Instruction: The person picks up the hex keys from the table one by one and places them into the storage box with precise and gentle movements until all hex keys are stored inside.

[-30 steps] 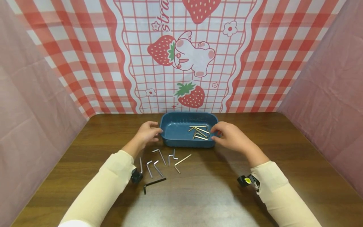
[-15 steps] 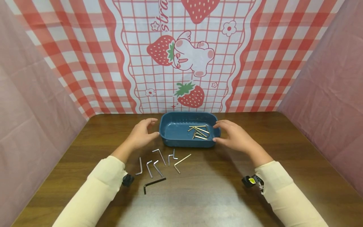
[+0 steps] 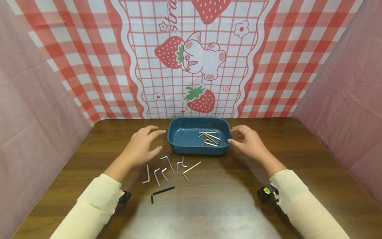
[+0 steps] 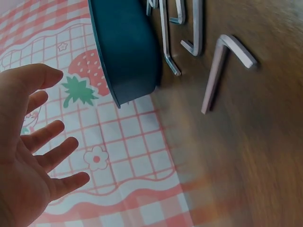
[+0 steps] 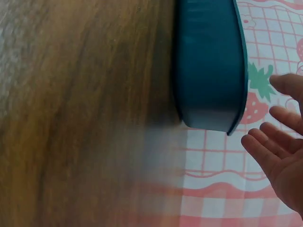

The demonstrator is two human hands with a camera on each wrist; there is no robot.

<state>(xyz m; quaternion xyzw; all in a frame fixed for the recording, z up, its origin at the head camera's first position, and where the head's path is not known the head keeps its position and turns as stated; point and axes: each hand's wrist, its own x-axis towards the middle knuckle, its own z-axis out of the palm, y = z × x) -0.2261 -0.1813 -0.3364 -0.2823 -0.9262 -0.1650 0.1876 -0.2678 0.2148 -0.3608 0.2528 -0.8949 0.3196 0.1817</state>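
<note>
Left hand [image 3: 140, 146] and right hand [image 3: 251, 142], fingers spread, are drawing outward from the blue tray [image 3: 197, 150]. Tabletop [image 3: 209, 205]: filling the lower frame. Tray: standing near centre, brass hex keys [image 3: 213, 136] lying inside. Lying below, mostly left of centre: silver hex keys [image 3: 170, 165], gold hex key [image 3: 192, 167], black hex key [image 3: 163, 191].

left grip [image 3: 139, 146] drawn away from the blue tray [image 3: 198, 150], right grip [image 3: 251, 142] eased outward at its end
</note>
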